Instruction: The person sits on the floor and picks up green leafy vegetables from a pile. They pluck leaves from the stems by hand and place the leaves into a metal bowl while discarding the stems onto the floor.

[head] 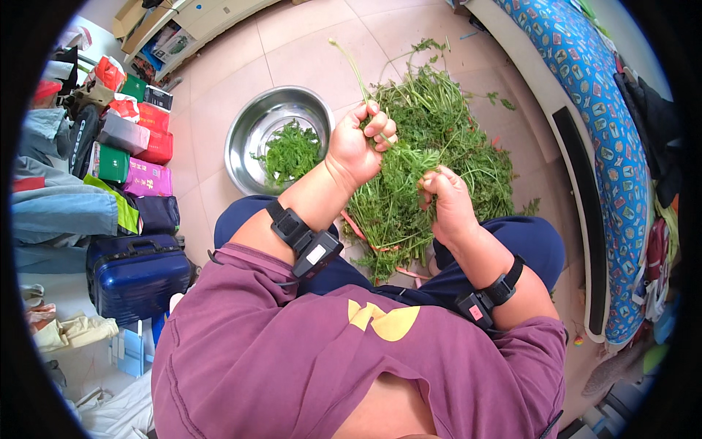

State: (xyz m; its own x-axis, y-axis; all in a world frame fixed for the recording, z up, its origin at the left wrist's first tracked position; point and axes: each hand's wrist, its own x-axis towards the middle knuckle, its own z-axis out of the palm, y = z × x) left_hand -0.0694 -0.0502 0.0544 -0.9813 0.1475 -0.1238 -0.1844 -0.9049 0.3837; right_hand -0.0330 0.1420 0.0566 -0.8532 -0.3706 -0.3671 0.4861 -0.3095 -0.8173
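Observation:
My left hand [366, 137] is closed around the stems of a leafy green sprig [408, 156], whose pale stem ends stick up beyond my fist. Its feathery leaves reach across to my right hand [445, 200], which pinches some of them between thumb and fingers. Under and beyond both hands spreads a large heap of leafy greens [428, 115] on the floor, with reddish ties among the stems. To the left stands a round stainless steel basin [237, 156], holding a small pile of picked green leaves [292, 151].
Bags and boxes [120, 131] line the left side, with a blue suitcase [137, 274] below them. A bed with a blue patterned cover [592, 110] runs along the right. A pale cabinet [208, 22] stands at the top left. My crossed legs flank the heap.

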